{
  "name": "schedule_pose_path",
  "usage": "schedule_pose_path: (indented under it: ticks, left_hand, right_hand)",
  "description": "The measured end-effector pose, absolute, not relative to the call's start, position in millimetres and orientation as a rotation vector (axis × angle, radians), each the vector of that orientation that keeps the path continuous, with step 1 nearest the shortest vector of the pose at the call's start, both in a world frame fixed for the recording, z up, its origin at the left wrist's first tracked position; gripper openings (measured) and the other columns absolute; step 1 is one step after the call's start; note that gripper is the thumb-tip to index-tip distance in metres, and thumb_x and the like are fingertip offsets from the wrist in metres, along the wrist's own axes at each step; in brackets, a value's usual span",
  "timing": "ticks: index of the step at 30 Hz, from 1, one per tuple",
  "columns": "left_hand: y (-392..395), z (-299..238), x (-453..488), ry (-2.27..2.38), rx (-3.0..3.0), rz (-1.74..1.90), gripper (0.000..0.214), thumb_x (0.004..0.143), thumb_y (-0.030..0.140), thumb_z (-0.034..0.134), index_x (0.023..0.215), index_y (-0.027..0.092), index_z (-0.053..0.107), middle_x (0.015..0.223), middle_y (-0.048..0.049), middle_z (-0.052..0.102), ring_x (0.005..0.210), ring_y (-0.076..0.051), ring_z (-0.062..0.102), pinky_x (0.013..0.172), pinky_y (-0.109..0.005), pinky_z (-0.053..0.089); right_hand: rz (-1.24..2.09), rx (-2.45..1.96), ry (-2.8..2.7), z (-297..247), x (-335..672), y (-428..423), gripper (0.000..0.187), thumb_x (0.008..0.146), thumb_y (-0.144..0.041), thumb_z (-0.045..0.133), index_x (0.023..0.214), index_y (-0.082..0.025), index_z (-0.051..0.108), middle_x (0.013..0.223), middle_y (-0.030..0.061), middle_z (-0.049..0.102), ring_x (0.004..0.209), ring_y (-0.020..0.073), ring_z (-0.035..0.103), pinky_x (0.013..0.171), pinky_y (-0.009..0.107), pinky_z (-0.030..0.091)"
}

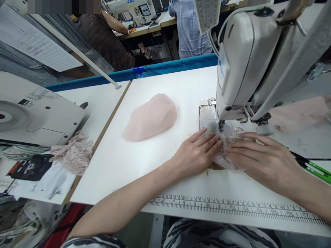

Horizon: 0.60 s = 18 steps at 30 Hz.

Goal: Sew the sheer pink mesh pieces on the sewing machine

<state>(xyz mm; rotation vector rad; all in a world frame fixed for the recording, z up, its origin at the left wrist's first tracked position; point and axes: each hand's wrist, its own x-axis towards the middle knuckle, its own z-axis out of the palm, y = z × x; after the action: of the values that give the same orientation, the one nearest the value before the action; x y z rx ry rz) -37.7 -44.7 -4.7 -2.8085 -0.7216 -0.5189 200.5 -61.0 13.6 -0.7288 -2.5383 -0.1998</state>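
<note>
My left hand (198, 151) lies flat on the white sewing table, fingers stretched toward a small clear, see-through piece of material (224, 151) in front of the needle. My right hand (261, 158) lies flat from the right, its fingertips pressing the same clear piece. Both hands meet just below the presser foot (221, 126) of the white sewing machine (248, 62). A pale pink moulded cup (152, 117) lies to the left, apart from the hands.
A printed ruler strip (232, 206) runs along the table's near edge. Green-handled scissors (317, 168) lie at the right. Pink lace trim (73, 153) and another machine sit on the left table. Other people stand beyond the blue table edge (168, 69).
</note>
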Motion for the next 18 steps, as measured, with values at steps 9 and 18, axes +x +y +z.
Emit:
schedule_pose_path:
  ticks: [9, 18]
  left_hand:
    - [-40.4, -2.1, -34.9, -0.762, -2.793, -0.492, 0.034, 0.100, 0.022, 0.050, 0.127, 0.007, 0.062, 0.131, -0.0130, 0.066, 0.124, -0.022, 0.063, 0.116, -0.044, 0.043]
    - [-43.5, -1.8, -34.4, -0.720, -2.782, -0.557, 0.031, 0.097, 0.017, 0.051, 0.124, 0.008, 0.065, 0.125, -0.0106, 0.070, 0.121, -0.020, 0.065, 0.119, -0.046, 0.039]
  right_hand:
    - [-0.290, -0.753, -2.537, 9.4, 202.7, -58.0, 0.032, 0.092, 0.000, 0.047, 0.093, -0.020, 0.073, 0.103, 0.0041, 0.077, 0.096, 0.0191, 0.072, 0.074, 0.035, 0.055]
    - [-0.348, -0.785, -2.551, 8.7, 204.1, -54.3, 0.030, 0.093, -0.001, 0.048, 0.097, -0.018, 0.072, 0.108, 0.0052, 0.076, 0.100, 0.0187, 0.072, 0.077, 0.035, 0.054]
